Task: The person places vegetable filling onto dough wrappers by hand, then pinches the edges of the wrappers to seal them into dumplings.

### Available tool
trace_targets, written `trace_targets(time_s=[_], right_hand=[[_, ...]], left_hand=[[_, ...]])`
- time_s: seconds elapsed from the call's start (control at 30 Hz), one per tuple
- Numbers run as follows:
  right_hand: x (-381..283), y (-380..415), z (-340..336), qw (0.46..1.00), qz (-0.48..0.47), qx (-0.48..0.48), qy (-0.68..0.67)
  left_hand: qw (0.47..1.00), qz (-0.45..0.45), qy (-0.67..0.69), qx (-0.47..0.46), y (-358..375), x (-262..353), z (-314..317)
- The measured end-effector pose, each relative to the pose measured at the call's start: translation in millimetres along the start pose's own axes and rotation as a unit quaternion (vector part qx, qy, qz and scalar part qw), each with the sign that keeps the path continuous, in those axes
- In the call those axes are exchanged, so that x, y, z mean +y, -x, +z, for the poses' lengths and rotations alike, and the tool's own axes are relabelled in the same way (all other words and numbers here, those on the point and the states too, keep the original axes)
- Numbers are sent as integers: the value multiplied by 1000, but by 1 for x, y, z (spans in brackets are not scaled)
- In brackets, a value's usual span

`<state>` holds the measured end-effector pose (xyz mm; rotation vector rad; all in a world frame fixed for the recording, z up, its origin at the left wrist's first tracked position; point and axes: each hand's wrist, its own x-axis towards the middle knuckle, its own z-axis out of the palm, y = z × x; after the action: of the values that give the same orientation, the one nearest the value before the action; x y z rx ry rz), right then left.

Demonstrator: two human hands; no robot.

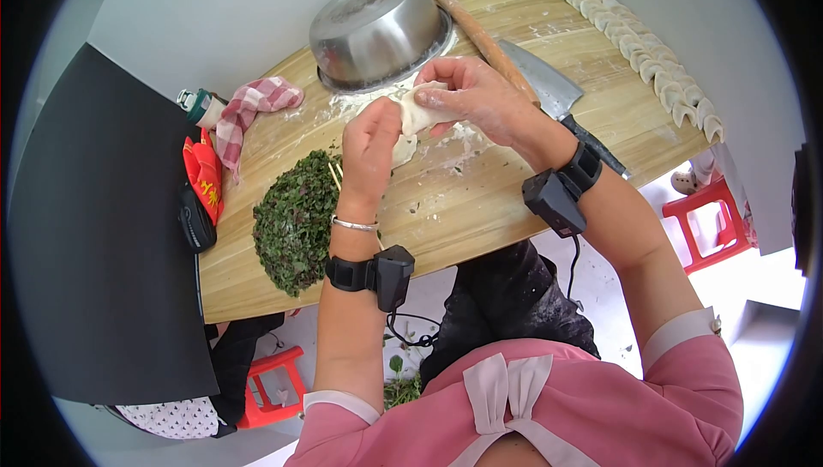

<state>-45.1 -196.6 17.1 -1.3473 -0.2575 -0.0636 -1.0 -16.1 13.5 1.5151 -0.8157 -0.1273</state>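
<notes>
Above the floured wooden table, a piece of white dough [417, 115], folded like a dumpling, is held between both hands. My left hand [374, 141] has its fingers curled onto the dough's left edge. My right hand [476, 100] pinches its right side with thumb and fingers. Whether filling is inside cannot be seen. Another flat piece of dough [403, 151] lies on the table just below, partly hidden by my left hand. Beside my left forearm is a heap of chopped greens [293, 218], with chopsticks [335, 177] sticking up at its right edge.
An upturned metal basin [373, 30] stands at the back. Right of it lie a rolling pin [484, 42] and a cleaver [549, 81]. Rows of dumplings [639, 45] line the table's right edge. A checked cloth [249, 115] and red packet [202, 171] lie left.
</notes>
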Motion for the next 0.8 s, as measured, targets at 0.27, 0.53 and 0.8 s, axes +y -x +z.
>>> trace_targets(time_s=[0.27, 0.53, 0.8], right_hand=[[-1, 1, 1, 1000, -10, 2, 7], [-2, 3, 3, 1000, -9, 13, 0], [-3, 1, 7, 999, -10, 32, -30]], left_hand=[[996, 37, -86, -10, -1, -5, 2], [999, -27, 40, -19, -1, -10, -9], [998, 22, -45, -28, -2, -8, 0]])
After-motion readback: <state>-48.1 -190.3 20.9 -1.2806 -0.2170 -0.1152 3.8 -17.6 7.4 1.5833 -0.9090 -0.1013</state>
